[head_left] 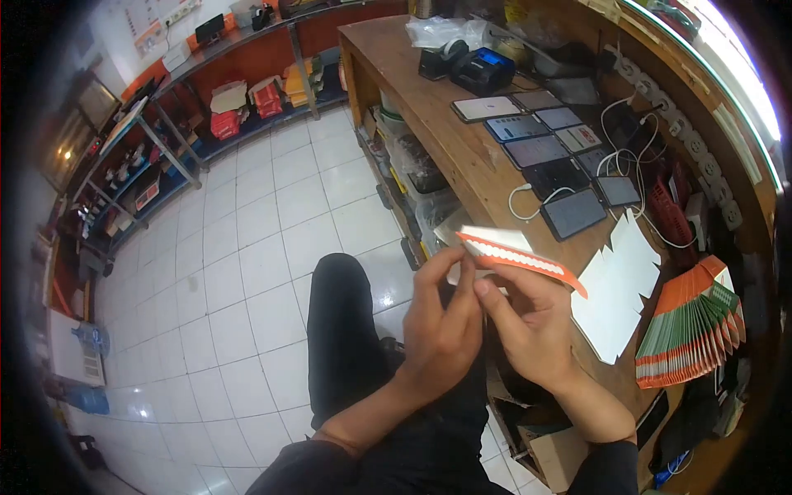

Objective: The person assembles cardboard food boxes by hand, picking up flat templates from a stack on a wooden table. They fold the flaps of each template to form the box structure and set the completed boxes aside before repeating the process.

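Observation:
Both hands are raised in front of my lap at the table's edge, pinching a folded orange-and-white card piece (pixel 520 257) with a white scalloped band along it. My left hand (pixel 445 322) grips its near left corner between thumb and fingertips. From the right, my right hand (pixel 528 322) holds the lower edge, thumb towards the left fingertips. White die-cut card sheets (pixel 615 293) with notched edges lie on the table just beyond. Further right is a fanned row of orange-and-green folded card pieces (pixel 691 330). Part of the held piece is hidden behind my fingers.
Several phones (pixel 575 213) lie on the wooden table (pixel 396 51), with white charging cables (pixel 637 165) among them. A black device with a lit screen (pixel 483 70) stands farther back. A row of sockets (pixel 695 147) lines the right wall. Shelves (pixel 412 177) sit under the table.

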The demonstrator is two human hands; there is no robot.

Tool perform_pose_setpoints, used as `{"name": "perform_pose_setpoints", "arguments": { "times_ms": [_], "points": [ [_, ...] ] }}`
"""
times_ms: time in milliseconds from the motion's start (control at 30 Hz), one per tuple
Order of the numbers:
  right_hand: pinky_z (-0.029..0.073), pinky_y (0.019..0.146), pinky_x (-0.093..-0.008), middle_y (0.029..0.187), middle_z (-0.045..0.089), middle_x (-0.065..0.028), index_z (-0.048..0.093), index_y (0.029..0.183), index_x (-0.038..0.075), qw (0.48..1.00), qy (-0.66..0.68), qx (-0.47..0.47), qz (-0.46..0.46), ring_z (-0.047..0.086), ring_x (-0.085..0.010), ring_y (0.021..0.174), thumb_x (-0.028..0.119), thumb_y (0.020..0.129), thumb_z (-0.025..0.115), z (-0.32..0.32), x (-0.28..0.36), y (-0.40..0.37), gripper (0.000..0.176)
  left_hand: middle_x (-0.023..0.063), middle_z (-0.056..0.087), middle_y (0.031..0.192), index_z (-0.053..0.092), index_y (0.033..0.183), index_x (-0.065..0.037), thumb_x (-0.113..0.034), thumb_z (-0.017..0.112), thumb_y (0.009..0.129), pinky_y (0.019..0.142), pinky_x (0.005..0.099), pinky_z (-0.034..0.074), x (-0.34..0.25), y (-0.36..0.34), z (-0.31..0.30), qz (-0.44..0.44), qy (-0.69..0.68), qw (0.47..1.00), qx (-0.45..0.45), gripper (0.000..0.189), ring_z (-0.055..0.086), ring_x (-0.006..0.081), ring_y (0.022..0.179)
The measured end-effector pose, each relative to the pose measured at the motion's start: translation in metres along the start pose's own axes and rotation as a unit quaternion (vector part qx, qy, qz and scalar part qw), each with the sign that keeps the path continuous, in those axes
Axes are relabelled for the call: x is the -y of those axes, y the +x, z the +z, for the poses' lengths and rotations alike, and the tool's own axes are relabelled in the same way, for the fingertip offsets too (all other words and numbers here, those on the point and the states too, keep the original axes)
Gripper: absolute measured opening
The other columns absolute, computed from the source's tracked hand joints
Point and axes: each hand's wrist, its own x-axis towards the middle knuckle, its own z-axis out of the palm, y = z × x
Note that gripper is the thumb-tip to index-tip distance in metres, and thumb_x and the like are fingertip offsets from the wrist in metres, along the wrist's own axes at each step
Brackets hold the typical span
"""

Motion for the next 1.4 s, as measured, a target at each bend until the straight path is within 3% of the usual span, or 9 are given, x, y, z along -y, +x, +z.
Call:
{"name": "perform_pose_setpoints", "arguments": {
  "times_ms": [267, 367, 533, 700, 800, 1067, 1133, 1267, 1400],
  "points": [
    [0.053, 0.080, -0.0273, 0.106, 0.071, -0.0114, 0.066, 0.111, -0.007, 0.971, 0.185, 0.092, 0.116, 0.067, -0.0120, 0.089, -0.001, 0.092, 0.067, -0.001, 0.006, 0.000, 0.020, 0.0165, 0.062, 0.098, 0.066, 0.100, 0.002, -0.010, 0.068, 0.090, 0.075, 0.0348, 0.049, 0.021, 0.012, -0.007, -0.113, -0.218, 0.965, -0.092, 0.016, 0.063, 0.0288, 0.087],
    [0.052, 0.074, -0.0252, 0.098, 0.068, -0.0093, 0.068, 0.110, -0.004, 0.998, 0.032, 0.054, 0.030, 0.066, -0.0128, 0.081, -0.002, 0.088, 0.070, 0.000, -0.002, 0.002, 0.022, 0.0153, 0.056, 0.084, 0.061, 0.095, 0.005, -0.017, 0.055, 0.100, 0.067, 0.0345, 0.046, 0.034, 0.010, -0.011, -0.070, -0.261, 0.960, 0.077, 0.024, 0.055, 0.0263, 0.071],
    [0.047, 0.069, -0.0251, 0.096, 0.059, -0.0085, 0.069, 0.102, -0.003, 0.967, -0.223, -0.111, -0.064, 0.059, -0.0134, 0.078, 0.003, 0.086, 0.073, -0.009, -0.027, 0.024, 0.017, 0.0160, 0.051, 0.075, 0.057, 0.091, 0.007, -0.015, 0.052, 0.103, 0.059, 0.0345, 0.040, 0.044, 0.013, -0.027, -0.148, -0.232, 0.960, 0.052, 0.025, 0.048, 0.0265, 0.061],
    [0.041, 0.073, -0.0250, 0.089, 0.060, -0.0021, 0.068, 0.088, -0.001, 0.972, 0.160, 0.051, 0.162, 0.054, -0.0090, 0.079, 0.006, 0.087, 0.073, -0.023, -0.038, 0.026, 0.009, 0.0091, 0.045, 0.066, 0.052, 0.081, 0.006, -0.023, 0.050, 0.106, 0.053, 0.0309, 0.036, 0.057, 0.017, -0.031, -0.129, -0.182, 0.975, 0.000, 0.038, 0.040, 0.0127, 0.058],
    [0.042, 0.074, -0.0246, 0.088, 0.061, -0.0014, 0.068, 0.089, -0.001, 0.958, 0.206, 0.161, 0.114, 0.056, -0.0087, 0.080, 0.005, 0.087, 0.072, -0.038, -0.032, 0.025, 0.008, 0.0144, 0.051, 0.073, 0.057, 0.088, 0.006, -0.017, 0.058, 0.101, 0.060, 0.0340, 0.041, 0.064, 0.017, -0.038, -0.185, -0.183, 0.964, 0.053, 0.026, 0.047, 0.0243, 0.061],
    [0.045, 0.075, -0.0260, 0.091, 0.064, -0.0042, 0.072, 0.094, 0.001, 0.963, 0.203, 0.053, 0.167, 0.059, -0.0116, 0.084, 0.005, 0.087, 0.072, -0.028, -0.009, 0.023, 0.009, 0.0081, 0.063, 0.089, 0.061, 0.105, -0.002, -0.012, 0.082, 0.079, 0.071, 0.0272, 0.045, 0.052, 0.019, -0.040, -0.027, 0.080, 0.977, -0.194, 0.035, 0.059, 0.0144, 0.079],
    [0.047, 0.076, -0.0267, 0.091, 0.064, -0.0064, 0.073, 0.097, 0.001, 0.995, 0.026, 0.081, 0.050, 0.062, -0.0142, 0.081, 0.004, 0.088, 0.071, -0.023, -0.006, 0.018, 0.010, 0.0106, 0.066, 0.097, 0.058, 0.111, -0.001, -0.017, 0.078, 0.085, 0.075, 0.0247, 0.047, 0.038, 0.015, -0.049, -0.164, -0.159, 0.972, 0.059, 0.037, 0.063, 0.0159, 0.087],
    [0.049, 0.068, -0.0303, 0.089, 0.063, -0.0098, 0.072, 0.101, 0.000, 0.975, -0.105, 0.184, -0.067, 0.063, -0.0187, 0.077, 0.003, 0.089, 0.069, -0.011, 0.012, 0.008, 0.014, 0.0061, 0.068, 0.093, 0.058, 0.104, -0.001, -0.013, 0.073, 0.092, 0.075, 0.0241, 0.052, 0.058, 0.012, -0.036, -0.254, -0.474, 0.842, 0.035, 0.022, 0.065, 0.0106, 0.082],
    [0.049, 0.066, -0.0298, 0.089, 0.063, -0.0099, 0.072, 0.104, -0.001, 0.978, -0.125, 0.156, -0.056, 0.063, -0.0185, 0.077, 0.001, 0.089, 0.067, -0.013, 0.009, 0.009, 0.016, 0.0077, 0.070, 0.098, 0.062, 0.104, 0.003, -0.002, 0.073, 0.090, 0.083, 0.0258, 0.056, 0.063, 0.019, -0.053, -0.268, -0.470, 0.838, 0.070, 0.019, 0.069, 0.0128, 0.090]
  ]
}}
